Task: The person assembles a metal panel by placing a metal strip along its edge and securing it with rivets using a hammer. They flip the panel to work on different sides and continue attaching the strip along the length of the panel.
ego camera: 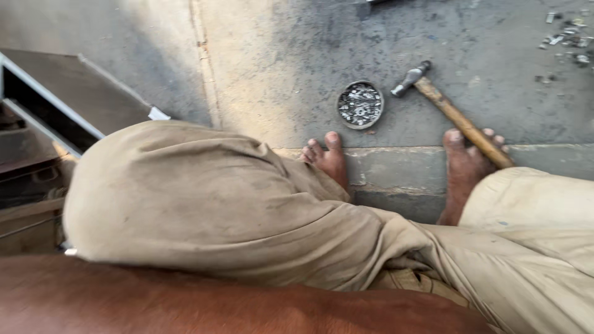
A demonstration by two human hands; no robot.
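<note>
Neither of my hands shows in the head view. A blurred bare forearm [216, 303] crosses the bottom edge, with no hand visible at either end. I sit with my knees bent in loose beige trousers [198, 198]. My bare feet rest on a concrete step: the left foot [328, 159] and the right foot [463, 173]. A hammer with a wooden handle [463, 122] lies on the floor, its handle end over my right toes and its metal head [409, 78] pointing away. A round tin [360, 104] full of small metal pieces sits just beyond my left foot.
A dark metal frame with pale edges [55, 105] stands at the left beside my knee. Small metal scraps [566, 37] lie scattered at the top right. The grey concrete floor [297, 55] stretches beyond the step edge [396, 170].
</note>
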